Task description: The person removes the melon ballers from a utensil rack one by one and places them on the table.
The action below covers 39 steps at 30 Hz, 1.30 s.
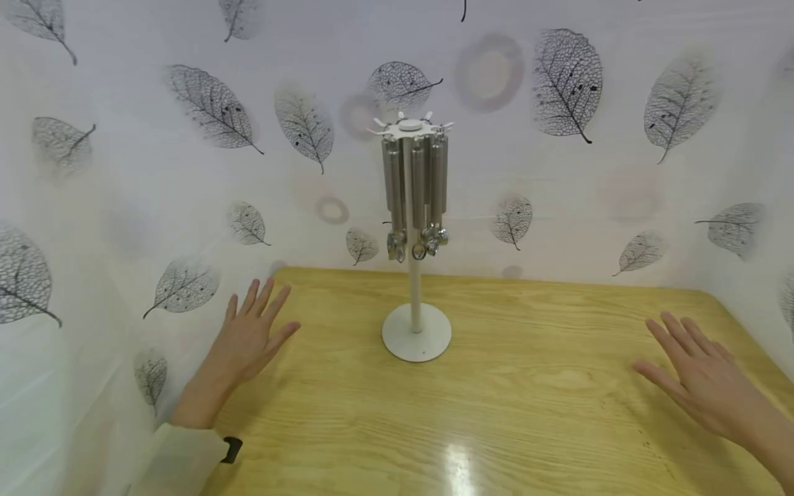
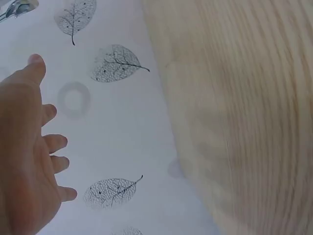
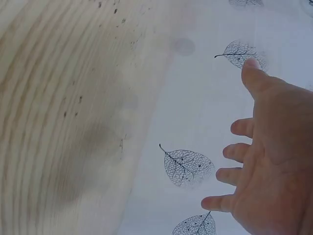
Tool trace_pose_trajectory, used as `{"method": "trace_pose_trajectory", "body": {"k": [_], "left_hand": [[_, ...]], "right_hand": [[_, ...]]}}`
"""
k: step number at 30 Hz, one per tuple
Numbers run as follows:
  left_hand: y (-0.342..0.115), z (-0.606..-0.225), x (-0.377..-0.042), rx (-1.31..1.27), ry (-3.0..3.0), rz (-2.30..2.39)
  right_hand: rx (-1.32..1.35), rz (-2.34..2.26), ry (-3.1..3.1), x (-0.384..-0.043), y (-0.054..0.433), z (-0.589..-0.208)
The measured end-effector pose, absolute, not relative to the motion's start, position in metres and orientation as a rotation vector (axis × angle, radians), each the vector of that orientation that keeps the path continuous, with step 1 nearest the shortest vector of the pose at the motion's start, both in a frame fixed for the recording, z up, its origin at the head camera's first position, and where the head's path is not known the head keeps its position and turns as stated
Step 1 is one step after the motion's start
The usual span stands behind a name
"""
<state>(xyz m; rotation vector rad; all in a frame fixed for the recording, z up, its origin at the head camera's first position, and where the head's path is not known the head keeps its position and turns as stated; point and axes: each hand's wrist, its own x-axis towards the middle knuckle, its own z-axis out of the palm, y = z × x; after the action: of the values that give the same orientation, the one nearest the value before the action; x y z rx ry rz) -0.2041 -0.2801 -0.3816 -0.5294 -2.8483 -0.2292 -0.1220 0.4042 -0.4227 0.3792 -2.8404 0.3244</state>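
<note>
A white stand [image 1: 417,289] with a round base is upright near the middle of the table. From the hooked rack at its top hang several silver metal utensils [image 1: 418,182] with thick straight handles and small rounded, shiny lower ends. My left hand [image 1: 247,341] is held left of the stand, fingers spread and nothing in it. Far to the right, my right hand [image 1: 704,379] is likewise spread and holds nothing. Both hands are well apart from the stand. In the left wrist view, a shiny utensil end [image 2: 23,7] shows at the top left corner.
The light wood-grain table [image 1: 527,413] has rounded back corners. A pale curtain [image 1: 434,34] printed with dark skeleton leaves surrounds it at the back and both sides. Small dark marks dot the table's right part. A dark band [image 1: 232,450] shows at the left sleeve.
</note>
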Motion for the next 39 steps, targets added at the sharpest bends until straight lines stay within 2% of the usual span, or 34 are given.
{"method": "trace_pose_trajectory", "body": {"k": [12, 20, 27, 39], "left_hand": [[-0.239, -0.362, -0.216, -0.552, -2.665, -0.817], [-0.203, -0.342, -0.230, -0.616, -2.266, -1.068], [-0.172, -0.308, -0.237, -0.588, -2.127, -1.260], [-0.130, -0.236, -0.248, -0.710, -1.944, -1.527]], "right_hand": [[0.446, 0.510, -2.703, -0.128, 0.360, -0.401], [0.470, 0.552, -2.608, -0.133, 0.329, -0.393], [0.450, 0.609, -2.544, -0.136, 0.295, -0.379], [0.678, 0.686, -2.324, -0.152, 0.239, -0.346]]}}
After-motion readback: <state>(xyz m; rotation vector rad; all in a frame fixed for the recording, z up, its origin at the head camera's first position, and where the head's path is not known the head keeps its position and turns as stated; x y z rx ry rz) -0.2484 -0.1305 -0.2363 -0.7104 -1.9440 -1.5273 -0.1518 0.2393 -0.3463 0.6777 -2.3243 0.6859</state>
